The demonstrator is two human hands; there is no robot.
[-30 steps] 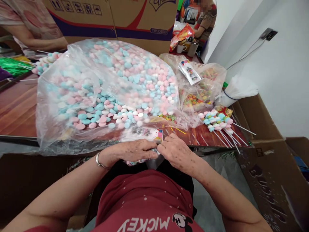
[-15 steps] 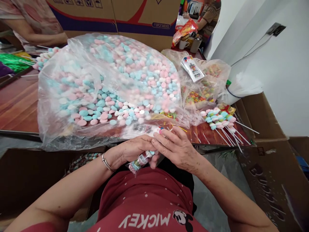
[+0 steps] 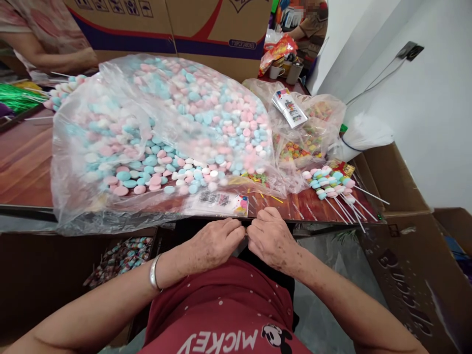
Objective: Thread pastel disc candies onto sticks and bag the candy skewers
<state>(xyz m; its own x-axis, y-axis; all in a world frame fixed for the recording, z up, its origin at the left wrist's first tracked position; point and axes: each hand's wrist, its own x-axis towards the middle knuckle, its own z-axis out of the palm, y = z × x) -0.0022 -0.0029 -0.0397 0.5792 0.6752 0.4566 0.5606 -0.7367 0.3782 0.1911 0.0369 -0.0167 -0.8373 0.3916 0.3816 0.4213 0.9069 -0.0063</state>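
Observation:
My left hand (image 3: 216, 242) and my right hand (image 3: 272, 240) meet just below the table's front edge, both curled closed with thumbs and forefingers almost touching. Only a tiny tan bit shows between them; whatever else they grip is hidden beneath the fingers. Just beyond, a flat stack of clear printed sleeves (image 3: 221, 204) lies on the table edge. Behind it spreads a large clear bag (image 3: 73, 147) of pink, blue and white candies (image 3: 155, 160). To the right rests a bunch of candy skewers (image 3: 330, 183) with white sticks.
A second pack of printed sleeves (image 3: 289, 108) lies on bags of small gummy candies (image 3: 295, 150). Cardboard boxes stand at right (image 3: 405, 255) and behind (image 3: 206, 59). A box below left holds wrapped candy (image 3: 123, 255). A co-worker's arm (image 3: 62, 61) is at upper left.
Both hands have drawn down toward my body and closed into fists side by side. The bagged candy skewer seen between them earlier is hidden now, and the sleeve stack is uncovered.

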